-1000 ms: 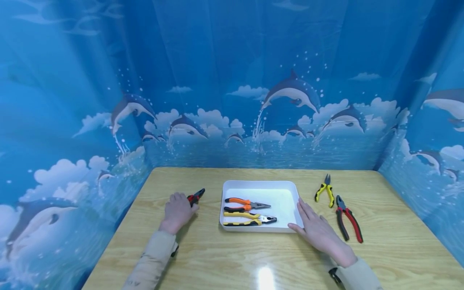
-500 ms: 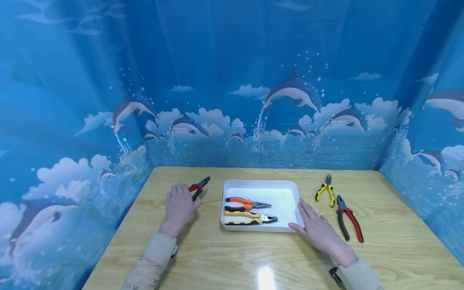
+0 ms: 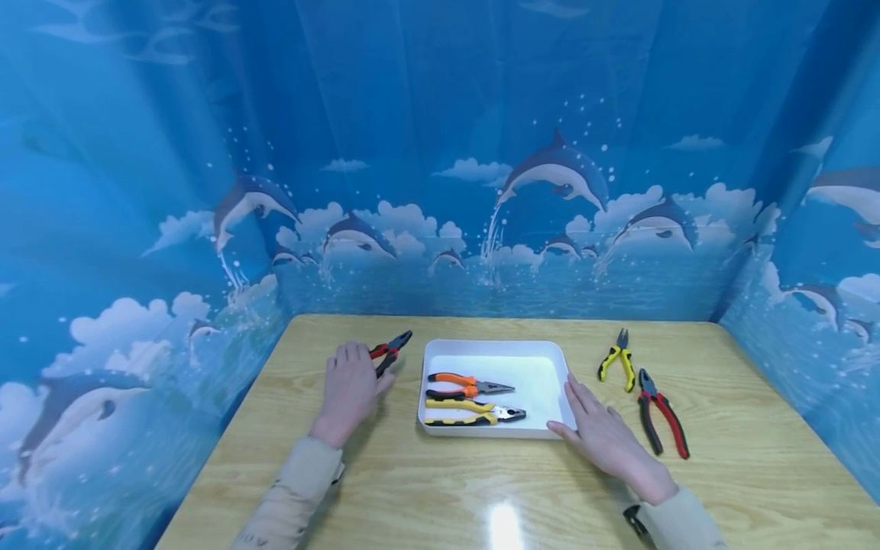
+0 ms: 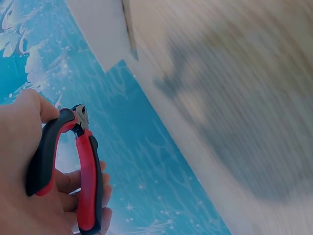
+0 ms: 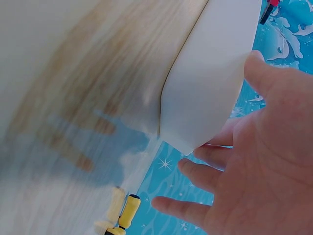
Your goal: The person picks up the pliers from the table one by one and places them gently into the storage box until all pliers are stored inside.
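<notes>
From my remote station I see the left hand (image 3: 351, 389) gripping red-and-black pliers (image 3: 389, 353), fingers curled round the handles, held just left of a white tray (image 3: 495, 350) on the wooden table (image 3: 440, 489). The pliers' nose points toward the tray's far-left corner; nothing lies between them. The right hand (image 3: 605, 439) rests flat, fingers straight and spread, its fingertips against the tray's right wall and thumb near the front corner. I count five pliers in all: one in the left hand; two lying inside the tray, an orange-handled long-nose pair (image 3: 467, 384) and a yellow-and-black pair (image 3: 474, 413) just in front of it; and two on the table right of the tray, a small yellow-handled pair (image 3: 616, 359) and a red-handled pair (image 3: 661, 422) beside the right hand. A blue dolphin-print curtain (image 3: 440, 153) walls the table on three sides.
</notes>
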The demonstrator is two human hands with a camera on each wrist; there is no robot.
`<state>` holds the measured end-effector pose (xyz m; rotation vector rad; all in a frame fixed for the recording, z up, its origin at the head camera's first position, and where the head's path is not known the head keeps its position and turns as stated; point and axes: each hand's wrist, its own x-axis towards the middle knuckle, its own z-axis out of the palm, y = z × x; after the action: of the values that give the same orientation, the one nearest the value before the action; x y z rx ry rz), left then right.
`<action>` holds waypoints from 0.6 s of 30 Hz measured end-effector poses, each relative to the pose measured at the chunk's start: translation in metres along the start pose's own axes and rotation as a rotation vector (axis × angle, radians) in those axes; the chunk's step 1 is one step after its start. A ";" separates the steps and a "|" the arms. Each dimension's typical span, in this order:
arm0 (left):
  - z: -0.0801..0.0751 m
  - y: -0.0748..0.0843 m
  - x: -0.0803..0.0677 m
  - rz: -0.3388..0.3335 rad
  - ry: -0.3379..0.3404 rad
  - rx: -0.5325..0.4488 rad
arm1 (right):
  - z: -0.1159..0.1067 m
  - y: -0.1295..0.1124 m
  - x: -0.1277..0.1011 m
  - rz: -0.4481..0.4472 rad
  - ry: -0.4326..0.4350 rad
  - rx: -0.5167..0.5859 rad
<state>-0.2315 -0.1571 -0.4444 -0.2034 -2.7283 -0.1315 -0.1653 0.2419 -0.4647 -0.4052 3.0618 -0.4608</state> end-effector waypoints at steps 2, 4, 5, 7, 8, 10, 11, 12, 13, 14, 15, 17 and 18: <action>-0.001 0.004 0.002 0.001 -0.019 -0.003 | 0.000 0.000 0.000 -0.001 0.003 -0.002; -0.002 0.009 0.005 0.008 -0.028 -0.003 | 0.000 0.000 0.000 -0.001 0.002 -0.001; -0.001 0.011 0.006 0.011 -0.031 -0.004 | 0.000 0.000 0.000 0.001 0.002 -0.002; -0.001 0.017 0.009 0.017 -0.044 -0.012 | 0.000 0.000 0.000 0.003 0.001 -0.003; -0.001 0.020 0.011 0.022 -0.051 -0.012 | 0.000 0.000 0.000 0.004 0.001 -0.005; -0.001 0.025 0.013 0.034 -0.062 -0.011 | 0.000 0.000 0.000 0.004 0.003 -0.004; -0.001 0.028 0.014 0.044 -0.065 -0.009 | 0.000 0.000 0.000 0.003 0.006 -0.005; -0.001 0.031 0.015 0.052 -0.068 -0.006 | 0.000 0.000 0.000 0.001 0.009 -0.006; 0.000 0.034 0.016 0.059 -0.073 0.003 | 0.000 0.000 0.000 -0.001 0.011 -0.006; 0.000 0.037 0.017 0.066 -0.082 0.010 | 0.000 0.000 0.000 -0.003 0.013 -0.005; 0.000 0.039 0.018 0.075 -0.089 0.013 | 0.000 0.000 0.000 -0.004 0.015 -0.004; 0.001 0.045 0.020 0.094 -0.094 0.019 | 0.001 0.000 0.000 -0.006 0.016 -0.004; 0.001 0.048 0.021 0.105 -0.095 0.024 | 0.001 0.000 0.000 -0.005 0.015 -0.002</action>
<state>-0.2429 -0.1068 -0.4341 -0.3533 -2.8046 -0.0605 -0.1649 0.2416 -0.4653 -0.4110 3.0765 -0.4635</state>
